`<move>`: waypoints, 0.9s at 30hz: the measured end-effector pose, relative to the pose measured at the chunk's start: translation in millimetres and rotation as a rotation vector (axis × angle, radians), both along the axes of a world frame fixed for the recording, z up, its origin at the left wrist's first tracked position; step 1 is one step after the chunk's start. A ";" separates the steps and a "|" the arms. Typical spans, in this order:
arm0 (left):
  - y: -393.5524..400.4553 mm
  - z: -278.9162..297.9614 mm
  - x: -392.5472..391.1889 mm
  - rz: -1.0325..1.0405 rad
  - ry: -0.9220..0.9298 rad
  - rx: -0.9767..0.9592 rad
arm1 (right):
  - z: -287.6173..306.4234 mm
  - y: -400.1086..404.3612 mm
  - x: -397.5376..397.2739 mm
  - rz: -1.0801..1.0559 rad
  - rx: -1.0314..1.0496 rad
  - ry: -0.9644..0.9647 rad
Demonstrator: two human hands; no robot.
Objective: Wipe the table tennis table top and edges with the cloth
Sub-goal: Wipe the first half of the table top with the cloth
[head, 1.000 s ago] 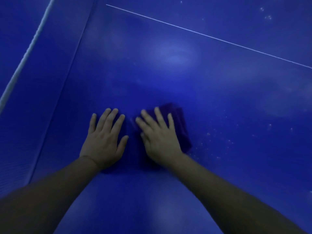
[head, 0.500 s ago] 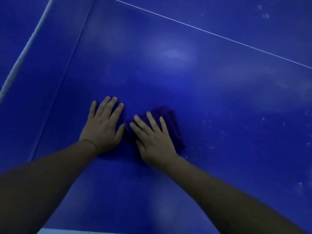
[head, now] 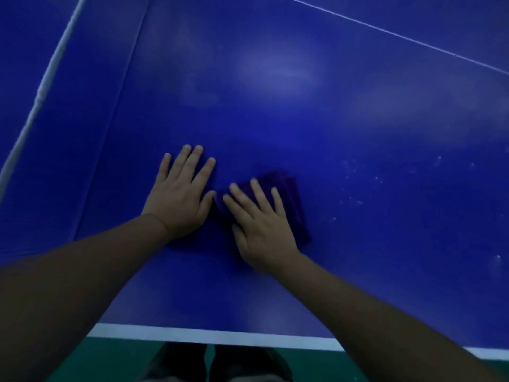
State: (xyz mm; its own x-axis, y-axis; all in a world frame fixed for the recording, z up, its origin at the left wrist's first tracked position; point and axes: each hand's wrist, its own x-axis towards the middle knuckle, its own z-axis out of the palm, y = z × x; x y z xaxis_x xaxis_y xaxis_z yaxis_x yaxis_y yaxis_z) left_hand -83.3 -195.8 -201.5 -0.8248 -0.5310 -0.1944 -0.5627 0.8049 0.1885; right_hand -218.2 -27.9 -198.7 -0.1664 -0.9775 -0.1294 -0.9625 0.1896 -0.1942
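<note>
Cloth (head: 286, 199), dark purple and folded to a small block, lies flat on the blue surface (head: 358, 119) just right of the frame's centre, with most of it hidden under the right hand (head: 261, 227). That hand presses down on it with straight, slightly spread fingers, palm flat, the cloth's far and right edges showing past the fingertips and along the hand's right side. The left hand (head: 180, 199) lies just beside it to the left, also flat with fingers straight and a little apart, resting on the bare surface; its thumb tip comes very near the cloth's left corner (whether they touch cannot be told). Both forearms reach in from the bottom corners of the frame. A white line (head: 214, 336) runs along the surface's near edge across the bottom, with green floor (head: 124, 359) below it. A thin white line (head: 399, 35) crosses the upper right, and a white band (head: 41, 92) slants up the far left. Pale specks (head: 355, 188) dot the surface to the right of the cloth.
</note>
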 end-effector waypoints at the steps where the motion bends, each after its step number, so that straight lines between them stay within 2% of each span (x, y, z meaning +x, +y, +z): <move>1: 3.1 0.6 4.5 -0.005 0.000 0.000 | 0.6 21.2 -0.8 0.047 0.015 0.003; 4: 14.3 3.0 18.3 -0.009 0.009 0.015 | 10.3 59.7 -31.5 0.080 0.077 0.039; 7: 23.0 3.0 27.0 -0.010 0.004 0.011 | 15.1 33.3 -62.6 -0.259 0.068 -0.005; 9: 24.6 1.9 29.5 -0.008 0.009 0.008 | 11.6 -8.2 -51.3 -0.515 0.041 -0.054; 10: 24.8 0.9 29.7 -0.003 0.018 0.003 | 8.5 -24.7 -36.6 -0.571 0.030 -0.063; 12: 25.3 -0.7 30.2 -0.001 0.031 0.009 | 2.3 -32.3 4.3 -0.462 -0.025 -0.045; 15: 26.9 -1.8 33.1 -0.017 0.026 0.007 | 2.0 24.2 52.8 -0.142 0.001 -0.030; 18: 32.5 0.1 39.5 -0.006 0.027 0.014 | 7.3 74.4 31.2 0.021 0.079 -0.006; 20: 39.1 0.5 44.5 0.003 0.025 0.014 | 10.8 75.9 2.9 -0.022 0.108 0.021; 22: 44.5 0.9 48.7 0.003 0.025 0.015 | 11.4 50.0 -9.8 -0.248 0.103 -0.016; 24: 46.9 1.2 50.6 0.011 0.034 0.028 | 8.4 17.0 3.0 -0.506 0.075 -0.054; 25: 47.2 1.3 51.4 0.018 0.040 0.034 | 6.6 6.1 16.4 -0.566 0.063 -0.060; 27: 47.5 1.7 52.9 0.014 0.046 0.040 | 3.1 9.5 53.6 -0.486 0.015 -0.042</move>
